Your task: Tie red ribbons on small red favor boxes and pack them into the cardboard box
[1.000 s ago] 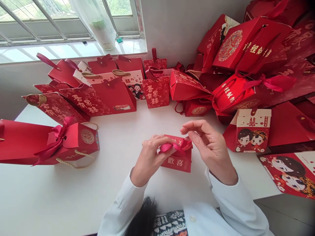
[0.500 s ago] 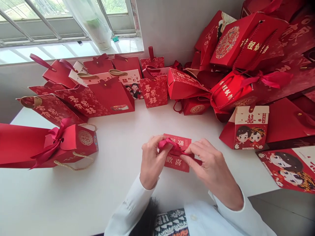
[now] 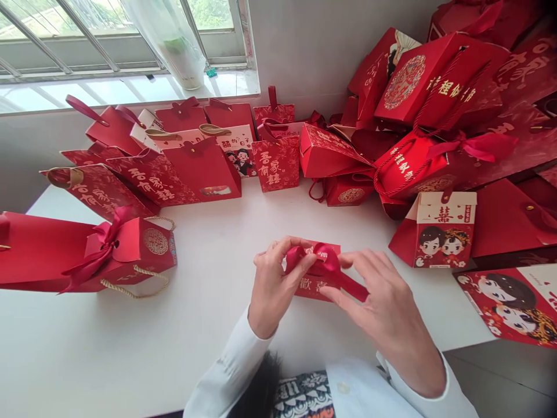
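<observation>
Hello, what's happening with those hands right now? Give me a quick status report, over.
Left hand on satin ribbon bow; right hand at its tail. Red packet beneath. Red gift bags apart, not in the way.

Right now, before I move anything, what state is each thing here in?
Red satin ribbon: looped into a bow, tail loose.
Left hand: pinching the bow's left loop.
Right hand: holding the tail.
Red card box: lying under the ribbon.
Rope-handled gift box: bow tied.

This is a plain indoor room, possibly a home, though the pictures don't settle that. A white table (image 3: pixel 130 348) stands under a barred window (image 3: pixel 108 40), heaped with red gift boxes (image 3: pixel 409 87) printed with wedding double-happiness characters.
</observation>
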A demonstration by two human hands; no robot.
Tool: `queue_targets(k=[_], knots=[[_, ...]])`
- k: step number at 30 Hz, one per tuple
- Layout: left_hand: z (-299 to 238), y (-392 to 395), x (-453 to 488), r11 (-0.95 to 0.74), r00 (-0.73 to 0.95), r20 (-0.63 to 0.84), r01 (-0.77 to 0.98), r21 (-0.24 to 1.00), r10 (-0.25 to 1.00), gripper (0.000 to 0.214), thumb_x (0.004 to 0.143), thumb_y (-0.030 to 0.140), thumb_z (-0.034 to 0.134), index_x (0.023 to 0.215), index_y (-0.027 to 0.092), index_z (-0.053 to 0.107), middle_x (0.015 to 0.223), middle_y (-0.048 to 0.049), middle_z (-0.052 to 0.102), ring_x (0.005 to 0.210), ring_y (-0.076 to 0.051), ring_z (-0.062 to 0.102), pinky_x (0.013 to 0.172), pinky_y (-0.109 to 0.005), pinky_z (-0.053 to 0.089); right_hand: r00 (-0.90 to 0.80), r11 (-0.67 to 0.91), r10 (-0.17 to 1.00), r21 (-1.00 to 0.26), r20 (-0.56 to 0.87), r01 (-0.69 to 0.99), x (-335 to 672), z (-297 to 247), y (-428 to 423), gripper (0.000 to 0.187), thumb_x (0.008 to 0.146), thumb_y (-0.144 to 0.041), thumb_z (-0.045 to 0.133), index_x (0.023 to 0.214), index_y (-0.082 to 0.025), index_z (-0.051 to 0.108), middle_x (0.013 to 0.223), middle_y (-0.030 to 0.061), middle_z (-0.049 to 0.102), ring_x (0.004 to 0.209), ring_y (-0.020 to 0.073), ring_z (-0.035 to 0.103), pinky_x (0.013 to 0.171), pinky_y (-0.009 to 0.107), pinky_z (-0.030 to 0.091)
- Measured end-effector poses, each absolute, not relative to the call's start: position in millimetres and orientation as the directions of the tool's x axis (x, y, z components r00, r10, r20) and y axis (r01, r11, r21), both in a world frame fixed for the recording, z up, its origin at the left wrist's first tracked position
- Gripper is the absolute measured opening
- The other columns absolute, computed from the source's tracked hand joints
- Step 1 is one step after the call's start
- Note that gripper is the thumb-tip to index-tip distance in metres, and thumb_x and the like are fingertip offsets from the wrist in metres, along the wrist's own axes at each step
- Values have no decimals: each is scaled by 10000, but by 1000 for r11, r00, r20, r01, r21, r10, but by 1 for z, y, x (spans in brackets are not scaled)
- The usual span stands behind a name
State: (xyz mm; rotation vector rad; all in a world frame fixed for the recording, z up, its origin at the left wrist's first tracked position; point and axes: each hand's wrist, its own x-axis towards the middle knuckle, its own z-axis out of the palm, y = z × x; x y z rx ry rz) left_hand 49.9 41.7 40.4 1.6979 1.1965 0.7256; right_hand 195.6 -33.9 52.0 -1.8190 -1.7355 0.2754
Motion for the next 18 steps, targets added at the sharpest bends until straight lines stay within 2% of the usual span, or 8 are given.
queue_targets(k=[2, 4, 10, 18], knots=[[42, 43, 47, -124, 385, -32, 375, 919, 923, 140, 875, 336, 538, 890, 227, 625, 848, -6, 671, 754, -154, 569, 704, -255, 426, 180, 16, 943, -578, 279, 816, 198, 53, -31, 372, 789, -432, 694, 1060, -225, 544, 1028, 32, 600, 948, 226, 517, 791, 350, 438], [44, 44, 44, -143, 397, -19, 373, 917, 917, 157, 882, 343, 535, 854, 218, 626, 828, 0, 663, 723, -141, 547, 707, -249, 429, 218, -13, 947, -647, 237, 762, 199, 54, -26, 425, 770, -451, 707, 1098, -238, 540, 1034, 25, 607, 954, 219, 536, 791, 340, 451], [43, 42, 38, -141, 378, -18, 387, 911, 926, 167, 893, 333, 516, 874, 201, 618, 811, -3, 642, 685, -122, 525, 664, -225, 426, 312, -98, 948, -877, 61, 471, 200, 48, -13, 180, 856, -308, 577, 1018, -229, 583, 777, -12, 652, 683, 145, 584, 631, 257, 465], [35, 38, 43, -123, 265, 3, 438, 891, 964, 200, 902, 320, 489, 774, 185, 561, 683, 26, 584, 596, -96, 472, 595, -199, 394, 328, -146, 943, -948, -47, 284, 198, 33, -11, 180, 830, -290, 570, 979, -190, 583, 760, 11, 644, 659, 145, 612, 566, 229, 494]])
